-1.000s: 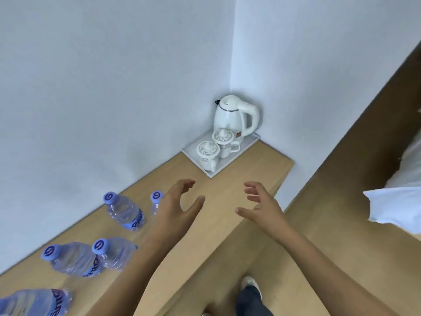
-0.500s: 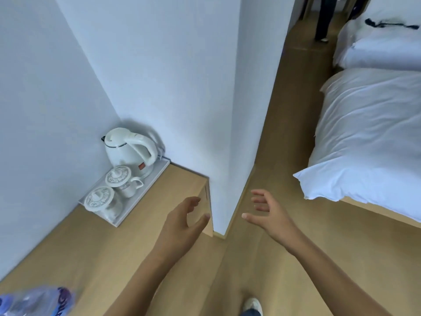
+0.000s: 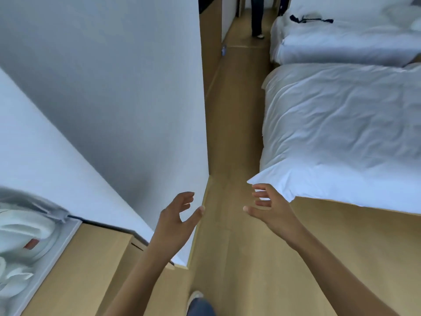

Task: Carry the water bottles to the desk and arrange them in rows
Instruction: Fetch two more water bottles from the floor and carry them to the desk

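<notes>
The left hand (image 3: 176, 221) was held out in front with the fingers spread and loosely bent, holding nothing; behind it stood the corner of the white wall (image 3: 127, 115). The right hand (image 3: 272, 209) reached forward beside it, well apart, fingers likewise relaxed and empty, its fingertips (image 3: 256, 194) lying against the sight of the near bed (image 3: 341, 137) corner. Between the hands ran the wooden floor (image 3: 234, 137) of a narrow passage. Down to the left lay the desk (image 3: 91, 258), with a blurred white kettle (image 3: 20, 233) on a tray (image 3: 68, 231) at its wall end. No bottle stood on the part of the desk in sight; a small bluish thing (image 3: 224, 50) far down the passage by the wall might have been one, too small to tell. A shoe (image 3: 194, 296) showed below. A second bed (image 3: 346, 42) lay beyond, and someone's legs (image 3: 257, 17) stood at the far end.
</notes>
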`<action>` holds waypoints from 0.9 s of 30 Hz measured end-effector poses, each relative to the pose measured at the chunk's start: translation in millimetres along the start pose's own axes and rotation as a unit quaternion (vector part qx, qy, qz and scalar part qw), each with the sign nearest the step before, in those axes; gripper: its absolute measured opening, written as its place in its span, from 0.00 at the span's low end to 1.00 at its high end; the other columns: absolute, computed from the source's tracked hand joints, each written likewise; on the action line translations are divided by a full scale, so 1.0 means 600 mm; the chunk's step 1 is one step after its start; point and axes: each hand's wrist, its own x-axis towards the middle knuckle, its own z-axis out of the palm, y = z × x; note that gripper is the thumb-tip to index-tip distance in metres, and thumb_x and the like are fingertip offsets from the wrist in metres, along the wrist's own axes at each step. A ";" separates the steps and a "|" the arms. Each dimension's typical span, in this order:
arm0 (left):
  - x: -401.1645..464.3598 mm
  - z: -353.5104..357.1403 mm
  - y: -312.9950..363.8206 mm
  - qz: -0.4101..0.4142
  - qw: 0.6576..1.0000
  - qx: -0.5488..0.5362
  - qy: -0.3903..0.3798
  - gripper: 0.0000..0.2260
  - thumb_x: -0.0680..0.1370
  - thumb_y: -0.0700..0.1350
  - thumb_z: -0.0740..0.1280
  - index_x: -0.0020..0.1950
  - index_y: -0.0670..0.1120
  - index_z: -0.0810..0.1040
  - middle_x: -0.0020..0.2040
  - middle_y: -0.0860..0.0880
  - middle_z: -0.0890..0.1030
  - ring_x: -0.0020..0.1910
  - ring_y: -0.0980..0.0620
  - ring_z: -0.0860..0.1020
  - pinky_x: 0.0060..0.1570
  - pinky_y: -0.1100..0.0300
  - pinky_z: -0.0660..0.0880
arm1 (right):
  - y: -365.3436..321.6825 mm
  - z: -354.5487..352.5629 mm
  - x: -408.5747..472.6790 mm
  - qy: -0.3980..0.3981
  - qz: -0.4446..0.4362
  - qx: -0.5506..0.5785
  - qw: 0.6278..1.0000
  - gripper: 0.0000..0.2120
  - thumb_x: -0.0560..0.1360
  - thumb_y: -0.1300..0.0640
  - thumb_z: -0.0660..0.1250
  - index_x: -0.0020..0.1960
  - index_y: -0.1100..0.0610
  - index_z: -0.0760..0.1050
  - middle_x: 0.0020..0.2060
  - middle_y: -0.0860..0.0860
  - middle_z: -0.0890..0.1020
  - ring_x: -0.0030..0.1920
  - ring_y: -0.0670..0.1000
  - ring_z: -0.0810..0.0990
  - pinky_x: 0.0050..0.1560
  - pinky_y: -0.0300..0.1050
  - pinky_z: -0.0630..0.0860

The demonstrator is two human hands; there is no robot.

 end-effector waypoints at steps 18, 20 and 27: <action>0.585 0.142 0.166 0.054 0.993 0.058 -0.092 0.18 0.78 0.52 0.68 0.67 0.53 0.72 0.60 0.61 0.73 0.60 0.61 0.73 0.49 0.77 0.64 | -0.073 -0.174 0.515 0.045 0.034 0.036 0.998 0.24 0.74 0.56 0.74 0.67 0.52 0.71 0.59 0.51 0.77 0.54 0.47 0.79 0.35 0.26 0.73; 0.641 0.155 0.178 0.046 0.993 0.049 -0.097 0.18 0.78 0.52 0.68 0.67 0.53 0.72 0.60 0.60 0.74 0.61 0.61 0.73 0.50 0.75 0.65 | -0.076 -0.190 0.566 0.039 0.044 0.038 0.998 0.24 0.74 0.55 0.74 0.67 0.50 0.71 0.58 0.50 0.77 0.55 0.48 0.79 0.34 0.27 0.74; 0.843 0.223 0.235 0.041 0.992 0.051 -0.111 0.20 0.78 0.53 0.68 0.69 0.53 0.71 0.66 0.56 0.76 0.65 0.58 0.74 0.61 0.64 0.70 | -0.076 -0.271 0.772 0.038 0.063 0.023 0.997 0.23 0.74 0.54 0.74 0.66 0.49 0.71 0.59 0.49 0.78 0.55 0.47 0.80 0.42 0.32 0.74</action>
